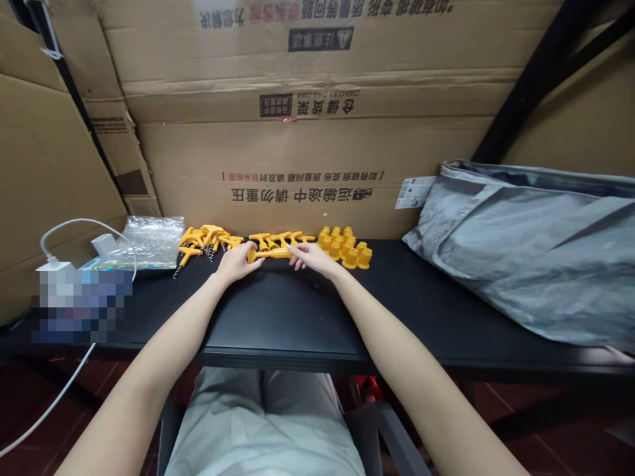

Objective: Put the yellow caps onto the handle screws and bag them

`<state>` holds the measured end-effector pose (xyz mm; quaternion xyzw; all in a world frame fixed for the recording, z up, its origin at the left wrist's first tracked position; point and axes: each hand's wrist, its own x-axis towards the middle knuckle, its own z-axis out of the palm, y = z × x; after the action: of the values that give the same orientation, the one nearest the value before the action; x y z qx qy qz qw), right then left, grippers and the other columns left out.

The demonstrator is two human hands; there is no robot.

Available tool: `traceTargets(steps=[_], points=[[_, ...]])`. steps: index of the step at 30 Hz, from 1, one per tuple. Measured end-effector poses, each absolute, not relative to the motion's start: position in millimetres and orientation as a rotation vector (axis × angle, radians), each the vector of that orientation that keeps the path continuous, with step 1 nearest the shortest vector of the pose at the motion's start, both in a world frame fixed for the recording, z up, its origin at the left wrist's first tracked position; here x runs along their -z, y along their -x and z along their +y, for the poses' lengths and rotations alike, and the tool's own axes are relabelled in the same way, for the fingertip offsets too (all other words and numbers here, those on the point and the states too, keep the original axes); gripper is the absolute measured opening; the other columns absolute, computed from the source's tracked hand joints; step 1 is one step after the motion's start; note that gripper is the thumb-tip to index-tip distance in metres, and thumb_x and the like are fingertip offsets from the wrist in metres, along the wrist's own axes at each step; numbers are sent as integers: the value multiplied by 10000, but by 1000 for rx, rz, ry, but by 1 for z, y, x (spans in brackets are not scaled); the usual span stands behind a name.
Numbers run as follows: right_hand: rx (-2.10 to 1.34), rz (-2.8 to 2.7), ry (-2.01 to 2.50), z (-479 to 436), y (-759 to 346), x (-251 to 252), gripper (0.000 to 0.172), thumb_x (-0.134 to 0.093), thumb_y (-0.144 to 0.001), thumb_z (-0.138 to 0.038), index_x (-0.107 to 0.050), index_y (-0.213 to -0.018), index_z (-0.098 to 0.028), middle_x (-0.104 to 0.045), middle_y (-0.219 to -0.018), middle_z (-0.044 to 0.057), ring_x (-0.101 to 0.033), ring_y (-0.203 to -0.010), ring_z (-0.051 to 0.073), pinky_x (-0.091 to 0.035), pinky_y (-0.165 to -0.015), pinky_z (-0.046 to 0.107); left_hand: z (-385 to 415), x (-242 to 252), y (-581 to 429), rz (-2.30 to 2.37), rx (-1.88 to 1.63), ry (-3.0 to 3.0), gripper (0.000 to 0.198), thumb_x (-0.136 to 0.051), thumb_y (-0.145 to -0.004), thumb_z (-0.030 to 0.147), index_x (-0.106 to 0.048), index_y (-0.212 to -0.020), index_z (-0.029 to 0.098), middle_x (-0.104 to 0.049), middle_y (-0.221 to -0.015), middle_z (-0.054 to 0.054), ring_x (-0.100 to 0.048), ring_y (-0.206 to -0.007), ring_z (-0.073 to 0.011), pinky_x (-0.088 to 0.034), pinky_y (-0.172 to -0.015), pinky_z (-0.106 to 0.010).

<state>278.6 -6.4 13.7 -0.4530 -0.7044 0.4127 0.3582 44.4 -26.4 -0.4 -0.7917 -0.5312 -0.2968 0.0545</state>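
Both my hands reach to the far side of the black table [278, 317]. My left hand [239, 260] is closed on one end of a yellow plastic corkscrew [272, 253] lying on the table, and my right hand [310, 254] pinches its other end. Behind it lie more yellow T-handled corkscrews [208, 238], some with bare metal spirals showing. A cluster of yellow caps [346, 247] stands just right of my right hand.
A clear plastic bag [149, 241] lies left of the corkscrews. A white charger with cable [102, 244] and a blurred-out object sit at the left edge. A large grey bag [536, 251] fills the right side. Cardboard boxes [307, 132] wall the back.
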Motion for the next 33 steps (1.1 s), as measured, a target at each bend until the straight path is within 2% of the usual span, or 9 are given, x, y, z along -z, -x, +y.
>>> traceTargets(steps=[7,10,13,15,17,19,25,33], points=[[-1043,-1847,1222,-4,-279,-10,392,-512,-907,-498,-591,-790,-133,-698,-719,68,-589,-468,72,-406,-424,152,-25,1,-43,-1621,893,2407,334,-567,-805,458,-577,-1042,222,-678,-916,-33,-634,-815,-187,-460,-713,-275],[-1069,-1824,1177,-4,-282,-9,323,-595,-871,-438,-617,-997,-141,-709,-943,94,-623,-531,75,-437,-437,150,-24,1,-43,-1643,899,2398,344,-571,-801,464,-578,-1047,223,-676,-899,-31,-636,-816,-189,-459,-709,-275],[-1098,-1783,1064,-3,-286,-7,489,-735,-762,-305,-565,-1209,-202,-667,-1113,84,-647,-606,84,-485,-482,166,-24,1,-43,-1646,904,2399,351,-573,-800,467,-576,-1051,221,-675,-901,-34,-639,-822,-194,-460,-707,-278],[-1104,-1784,1008,-1,-286,-5,521,-761,-727,-260,-575,-1211,-219,-671,-1094,63,-643,-608,82,-490,-487,171,-25,1,-43,-1641,901,2399,350,-571,-801,467,-574,-1052,223,-677,-908,-35,-640,-827,-195,-461,-713,-279],[-1099,-1796,1004,0,-286,-4,451,-753,-734,-254,-610,-1159,-205,-689,-1021,53,-637,-590,83,-481,-476,170,-25,1,-43,-1636,898,2397,346,-571,-802,465,-572,-1050,225,-679,-916,-36,-639,-832,-193,-462,-721,-279],[-1090,-1804,1033,1,-285,-4,401,-744,-745,-258,-629,-1121,-183,-702,-960,54,-637,-577,88,-477,-473,173,-25,1,-43,-1631,899,2400,343,-572,-802,464,-573,-1046,224,-678,-921,-37,-639,-832,-192,-462,-725,-279],[-1095,-1767,1096,-3,-282,-8,399,-761,-734,-311,-648,-1084,-157,-724,-891,64,-637,-566,106,-476,-476,187,-24,1,-42,-1625,909,2403,347,-569,-802,470,-577,-1041,219,-677,-924,-39,-638,-820,-195,-461,-718,-284],[-1132,-1754,1090,-8,-281,-12,219,-687,-818,-345,-680,-894,-139,-706,-703,42,-631,-541,99,-453,-464,165,-23,2,-43,-1638,899,2418,345,-578,-793,462,-573,-1043,225,-680,-930,-39,-635,-826,-197,-462,-722,-285]])
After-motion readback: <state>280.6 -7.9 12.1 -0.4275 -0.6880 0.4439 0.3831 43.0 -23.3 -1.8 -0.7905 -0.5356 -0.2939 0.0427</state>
